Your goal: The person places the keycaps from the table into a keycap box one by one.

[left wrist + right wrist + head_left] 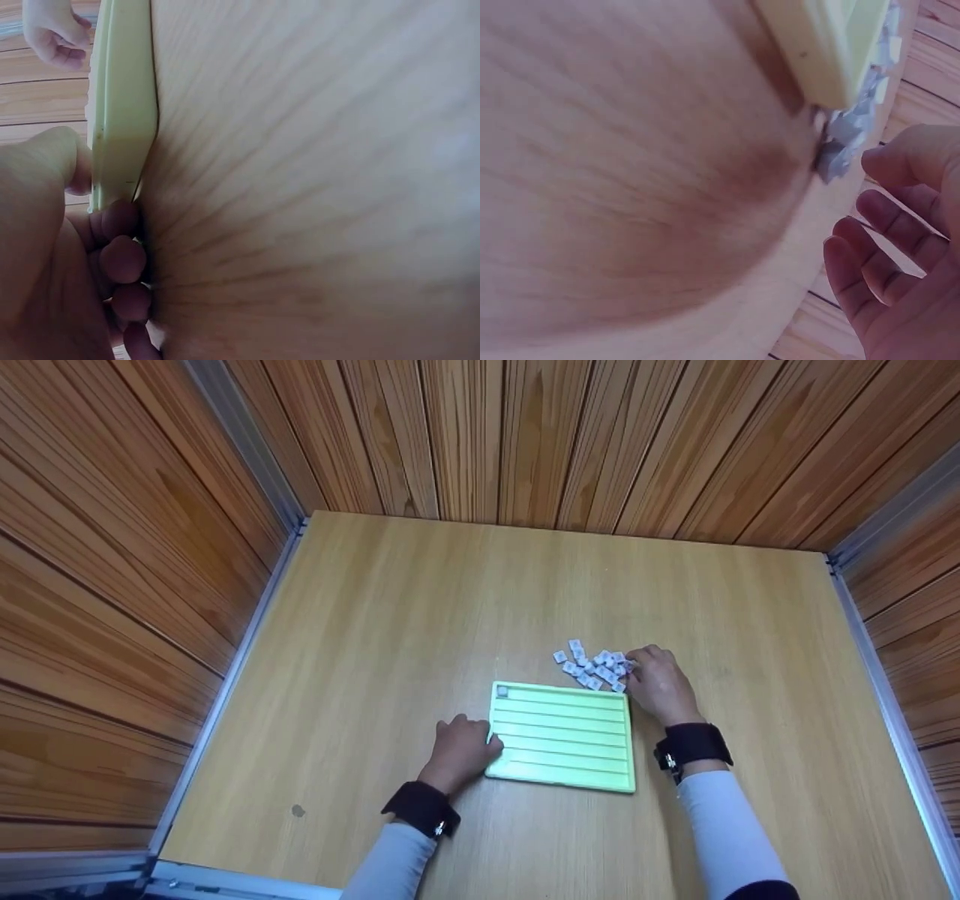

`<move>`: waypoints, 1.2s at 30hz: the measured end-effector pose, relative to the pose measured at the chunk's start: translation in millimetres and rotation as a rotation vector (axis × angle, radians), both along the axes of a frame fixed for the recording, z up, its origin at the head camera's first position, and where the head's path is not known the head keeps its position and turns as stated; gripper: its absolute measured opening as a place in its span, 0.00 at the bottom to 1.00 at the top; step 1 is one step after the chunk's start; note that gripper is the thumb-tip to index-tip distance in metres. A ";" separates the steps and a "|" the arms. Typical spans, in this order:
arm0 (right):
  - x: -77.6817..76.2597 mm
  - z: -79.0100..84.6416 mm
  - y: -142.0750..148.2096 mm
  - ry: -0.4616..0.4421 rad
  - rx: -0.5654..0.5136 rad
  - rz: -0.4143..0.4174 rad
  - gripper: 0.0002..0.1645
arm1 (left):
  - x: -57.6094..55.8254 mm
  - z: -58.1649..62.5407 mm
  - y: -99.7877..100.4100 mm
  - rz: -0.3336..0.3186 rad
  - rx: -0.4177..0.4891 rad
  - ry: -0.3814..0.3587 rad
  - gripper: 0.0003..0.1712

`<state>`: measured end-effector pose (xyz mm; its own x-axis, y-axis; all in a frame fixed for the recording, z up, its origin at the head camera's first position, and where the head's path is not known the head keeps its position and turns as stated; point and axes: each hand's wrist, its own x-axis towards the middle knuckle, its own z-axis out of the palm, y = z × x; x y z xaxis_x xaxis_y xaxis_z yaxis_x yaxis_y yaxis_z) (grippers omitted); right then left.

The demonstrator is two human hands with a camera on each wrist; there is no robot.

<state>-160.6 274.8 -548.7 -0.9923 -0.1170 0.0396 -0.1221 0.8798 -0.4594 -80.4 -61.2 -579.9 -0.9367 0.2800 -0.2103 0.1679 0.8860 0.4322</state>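
A light green tray with ridged rows (562, 739) lies flat on the table. My left hand (459, 751) grips its left edge, thumb over the rim and the other fingers curled against the side, as the left wrist view shows on the tray wall (124, 112). One small tile (502, 691) sits in the tray's top left corner. Past the far rim lies a loose pile of small whitish tiles (600, 667). My right hand (664, 688) is at the right end of that pile; in the right wrist view its fingers (851, 259) are loosely bent and apart, beside the tiles (844, 135).
The wooden table (405, 607) stretches around the tray, with a small dark mark (298, 811) at its front left. Wood-plank walls (465, 442) enclose it at the back and both sides, with metal rails (225, 690) along the edges.
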 end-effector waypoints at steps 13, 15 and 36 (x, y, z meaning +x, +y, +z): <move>-4.2 -11.7 3.9 0.046 -0.005 0.053 0.14 | 1.9 -0.1 1.0 -0.009 -0.002 0.023 0.16; -4.4 -12.5 4.6 0.039 0.002 0.043 0.13 | 1.8 -0.4 1.3 -0.010 -0.002 0.028 0.16; -2.8 -4.1 -2.7 0.012 -0.120 -0.063 0.14 | -0.1 -1.7 -0.8 -0.002 0.007 0.014 0.16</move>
<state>-163.3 272.0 -552.8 -0.9969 -0.0486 0.0620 -0.0750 0.8244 -0.5610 -80.5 -62.0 -581.6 -0.9390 0.2833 -0.1952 0.1757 0.8828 0.4357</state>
